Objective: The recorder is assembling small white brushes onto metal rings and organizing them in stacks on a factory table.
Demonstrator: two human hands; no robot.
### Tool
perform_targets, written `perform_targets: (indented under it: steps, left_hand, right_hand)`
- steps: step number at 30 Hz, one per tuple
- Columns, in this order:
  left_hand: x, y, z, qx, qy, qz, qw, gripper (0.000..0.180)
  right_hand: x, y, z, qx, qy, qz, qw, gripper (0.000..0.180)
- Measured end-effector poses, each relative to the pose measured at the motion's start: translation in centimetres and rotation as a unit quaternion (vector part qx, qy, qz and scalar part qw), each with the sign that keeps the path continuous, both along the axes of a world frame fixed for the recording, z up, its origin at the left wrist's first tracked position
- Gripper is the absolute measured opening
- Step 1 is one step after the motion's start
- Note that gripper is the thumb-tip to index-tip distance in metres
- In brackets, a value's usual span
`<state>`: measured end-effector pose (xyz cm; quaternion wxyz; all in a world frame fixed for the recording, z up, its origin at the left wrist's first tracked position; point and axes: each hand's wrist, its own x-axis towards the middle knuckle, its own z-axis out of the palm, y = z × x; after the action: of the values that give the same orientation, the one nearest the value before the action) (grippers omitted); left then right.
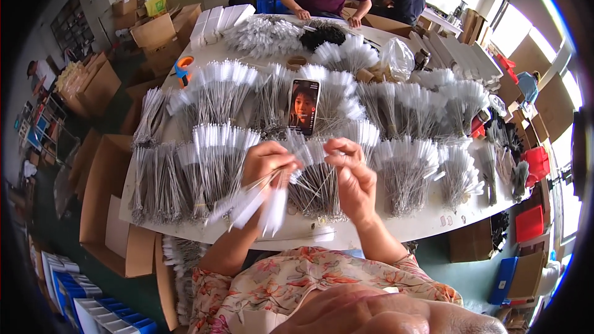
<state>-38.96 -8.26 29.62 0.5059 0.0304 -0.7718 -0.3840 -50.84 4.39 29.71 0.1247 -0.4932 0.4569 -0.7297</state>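
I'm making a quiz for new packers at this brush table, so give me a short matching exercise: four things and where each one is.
Things:
1. phone
2. tape roll
3. red bin
4. bundle of brushes

Places:
A. right end of the table
B. in the left hand
C. propped upright at the table's middle
D. far left part of the table

Pairs: 1-C, 2-D, 3-A, 4-B

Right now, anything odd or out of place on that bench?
One thing: a black smartphone with its screen lit stands propped among the fanned bundles of white-tipped wire brushes, the only non-stock item there. The left hand holds a small bunch of brushes; the right hand pinches one. Nothing looks spilled.
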Motion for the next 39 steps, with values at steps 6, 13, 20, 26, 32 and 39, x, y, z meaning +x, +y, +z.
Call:
perform_targets:
  steps: [6, 13, 20, 26, 32, 39]
  left_hand:
    - [-0.8, 2.1, -2.5, -0.127, 0.062, -0.054, 0.988, 0.023]
    - [1.4, 0.7, -0.5, -0.262, -0.042, 0.029, 0.964, 0.04]
    - [1.1, 1.7, 0.5, 0.005, -0.158, -0.291, 0.944, 0.103]
    - [3.5, 1.3, 0.6, -0.056, -0.142, -0.214, 0.965, 0.026]
    - [4.3, 3.4, -1.4, -0.12, -0.174, -0.155, 0.965, 0.025]
    - [11.9, -0.1, -8.9, 0.207, -0.274, 0.138, 0.929, 0.016]
  right_hand:
    - [1.6, -2.0, -1.9, 0.068, -0.43, 0.201, 0.878, 0.024]
    - [-1.4, 0.7, 0.4, 0.095, -0.402, 0.203, 0.888, 0.017]
    - [2.6, 1.4, 0.1, 0.299, 0.004, 0.165, 0.94, 0.01]
    - [2.5, 4.1, 0.3, 0.3, 0.0, 0.18, 0.937, 0.016]
    - [1.0, 6.4, -1.6, 0.423, -0.057, 0.225, 0.876, 0.014]
    - [-1.9, 14.0, -9.8, 0.627, 0.515, -0.082, 0.578, 0.011]
